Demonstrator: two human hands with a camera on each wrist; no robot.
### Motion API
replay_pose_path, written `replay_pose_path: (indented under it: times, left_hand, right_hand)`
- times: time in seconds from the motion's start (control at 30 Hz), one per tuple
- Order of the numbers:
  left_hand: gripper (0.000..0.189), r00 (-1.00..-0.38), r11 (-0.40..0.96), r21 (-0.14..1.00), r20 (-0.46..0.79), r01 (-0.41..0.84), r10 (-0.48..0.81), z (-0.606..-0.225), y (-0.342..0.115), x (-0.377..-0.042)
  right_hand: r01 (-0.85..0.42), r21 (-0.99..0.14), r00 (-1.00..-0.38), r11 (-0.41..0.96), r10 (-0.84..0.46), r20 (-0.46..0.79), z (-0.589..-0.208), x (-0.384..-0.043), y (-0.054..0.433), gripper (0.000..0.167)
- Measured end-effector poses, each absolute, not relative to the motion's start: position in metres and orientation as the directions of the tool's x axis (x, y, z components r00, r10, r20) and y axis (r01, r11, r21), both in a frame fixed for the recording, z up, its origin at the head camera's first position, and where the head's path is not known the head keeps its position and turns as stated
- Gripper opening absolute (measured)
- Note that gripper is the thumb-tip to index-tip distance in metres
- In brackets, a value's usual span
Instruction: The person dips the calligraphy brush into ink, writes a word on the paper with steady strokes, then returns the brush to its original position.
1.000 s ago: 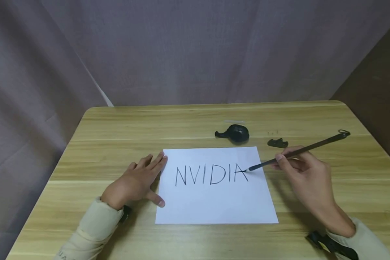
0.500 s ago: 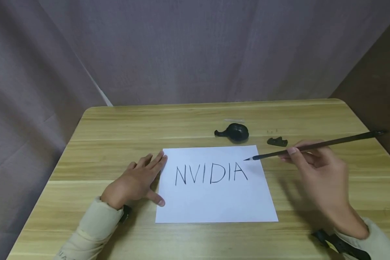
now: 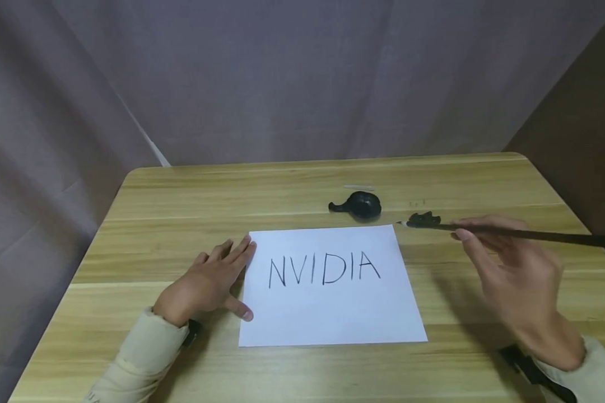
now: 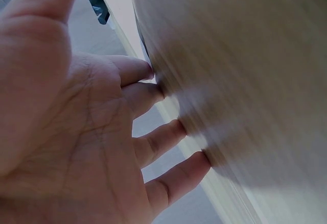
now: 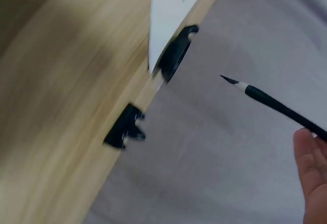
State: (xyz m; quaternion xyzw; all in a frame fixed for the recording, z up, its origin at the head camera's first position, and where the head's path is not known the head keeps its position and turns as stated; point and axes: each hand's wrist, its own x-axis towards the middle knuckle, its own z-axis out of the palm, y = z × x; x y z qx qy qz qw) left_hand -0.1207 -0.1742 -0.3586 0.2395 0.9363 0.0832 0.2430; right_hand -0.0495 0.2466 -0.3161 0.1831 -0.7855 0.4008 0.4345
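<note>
A white sheet of paper (image 3: 333,313) lies on the table with "NVIDIA" in thin black strokes across its upper half. My left hand (image 3: 206,285) rests with spread fingers on the sheet's left edge; in the left wrist view its fingertips (image 4: 196,160) touch the wood. Between thumb and fingers my right hand (image 3: 514,280) pinches a dark writing brush (image 3: 539,234), held nearly level above the table right of the paper. The brush's inked tip (image 5: 229,79) points left and, in the right wrist view, hangs clear of the tabletop.
Behind the paper sits a black gourd-shaped ink dish (image 3: 364,205), with a thin clear strip (image 3: 358,187) beyond it. A small black brush rest (image 3: 423,218) with a wavy top stands right of the sheet. Grey curtain (image 3: 282,84) hangs behind the wooden table (image 3: 222,196).
My right hand has lifted the brush off the last letter "A" and carried it to the right, turning it nearly level. The left hand stays on the paper.
</note>
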Motion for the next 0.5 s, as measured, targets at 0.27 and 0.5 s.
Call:
replay_pose_path:
  times: [0.27, 0.5]
  left_hand:
    - [0.141, -0.767, 0.873, 0.272, -0.419, 0.405, 0.487, -0.359, -0.175, -0.12]
    - [0.14, -0.769, 0.872, 0.274, -0.413, 0.406, 0.488, -0.359, -0.174, -0.12]
  right_hand:
    - [-0.741, -0.151, -0.289, 0.654, -0.108, 0.951, -0.325, -0.063, 0.253, 0.041]
    - [-0.77, -0.025, -0.326, 0.638, -0.358, 0.875, -0.33, -0.057, 0.268, 0.038]
